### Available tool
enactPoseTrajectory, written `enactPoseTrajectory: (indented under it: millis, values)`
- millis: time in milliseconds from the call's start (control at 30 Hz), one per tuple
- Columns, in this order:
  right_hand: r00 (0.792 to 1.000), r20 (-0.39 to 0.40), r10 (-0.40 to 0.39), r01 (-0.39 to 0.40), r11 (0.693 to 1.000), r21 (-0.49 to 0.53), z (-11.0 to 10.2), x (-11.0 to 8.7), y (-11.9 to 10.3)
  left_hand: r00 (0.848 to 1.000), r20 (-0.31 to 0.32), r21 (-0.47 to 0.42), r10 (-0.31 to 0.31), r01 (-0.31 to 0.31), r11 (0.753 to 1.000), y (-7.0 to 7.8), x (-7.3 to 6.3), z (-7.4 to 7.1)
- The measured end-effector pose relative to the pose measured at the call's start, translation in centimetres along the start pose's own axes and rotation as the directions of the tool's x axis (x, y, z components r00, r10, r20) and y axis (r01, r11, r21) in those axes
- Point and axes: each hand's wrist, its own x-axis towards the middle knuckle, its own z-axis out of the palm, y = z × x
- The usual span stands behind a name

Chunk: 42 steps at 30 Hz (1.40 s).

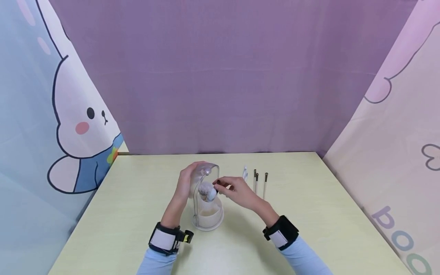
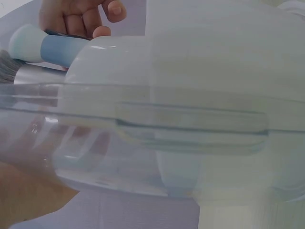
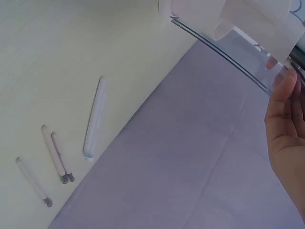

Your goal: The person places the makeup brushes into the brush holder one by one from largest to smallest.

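Observation:
A white cup-shaped makeup brush holder (image 1: 210,220) with a clear domed cover (image 1: 208,167) stands on the table, the cover swung up. My left hand (image 1: 187,179) grips the cover from the left side. Inside the cup are fluffy makeup brushes (image 1: 207,191); the left wrist view shows one with a blue ferrule (image 2: 59,50) and one with grey bristles (image 2: 9,67). At the mouth of the cup, my right hand (image 1: 238,193) pinches a slim dark-ended brush (image 3: 298,58) between thumb and fingers. Most of that brush is hidden.
Right of the holder, three slim brushes with dark tips (image 1: 266,179) lie on the pale table (image 1: 326,214). Beside them is a white, bluish stick-like item (image 1: 245,173). A purple cloth (image 1: 220,84) hangs behind the table, with printed curtains at both sides.

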Motion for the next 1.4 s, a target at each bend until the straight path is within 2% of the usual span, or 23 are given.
enactPoseTrajectory:
  millis: [167, 300, 600, 733, 867, 933, 1167, 1267, 1400]
  values:
    - [0.998, -0.029, 0.055, -0.053, 0.995, 0.085, -1.0, -0.8, -0.8, 1.000, 0.011, 0.003, 0.011, -0.011, 1.000, 0.0, 0.0, -0.1]
    - [0.996, -0.052, 0.072, -0.067, 0.994, 0.091, -1.7, -1.3, -1.0, 1.000, -0.007, 0.006, 0.021, -0.020, 1.000, 0.0, -0.1, 0.0]
    - [0.984, -0.135, 0.114, -0.123, 0.991, -0.055, -2.2, -1.5, 4.8, 1.000, 0.009, 0.007, 0.011, -0.011, 1.000, -0.1, -0.1, -0.1]
    - [0.958, -0.235, 0.166, -0.198, 0.973, -0.120, -3.1, -1.6, 6.5, 1.000, 0.014, 0.019, -0.002, 0.002, 1.000, -0.2, -0.1, -0.2]
    - [0.909, -0.345, 0.232, -0.317, 0.924, -0.215, -4.1, -1.9, 8.0, 1.000, 0.019, 0.046, 0.004, -0.005, 0.999, 0.0, -0.3, -0.2]
    - [0.882, -0.379, 0.278, -0.388, 0.886, -0.253, -4.6, -2.1, 8.9, 1.000, 0.020, 0.057, -0.002, 0.000, 0.998, 0.0, -0.4, -0.3]
    - [0.794, -0.392, 0.464, -0.591, 0.739, -0.322, -6.0, -2.9, 11.2, 1.000, 0.009, 0.036, -0.020, 0.020, 0.999, -0.4, -0.3, -0.5]
    - [0.760, -0.387, 0.522, -0.645, 0.682, -0.345, -6.4, -3.0, 11.7, 1.000, 0.011, 0.035, -0.027, 0.026, 0.999, -0.4, -0.4, -0.5]
    - [0.704, -0.383, 0.598, -0.711, 0.601, -0.366, -6.6, -3.0, 12.4, 1.000, 0.004, 0.033, -0.021, 0.021, 0.999, -0.4, -0.4, -0.4]
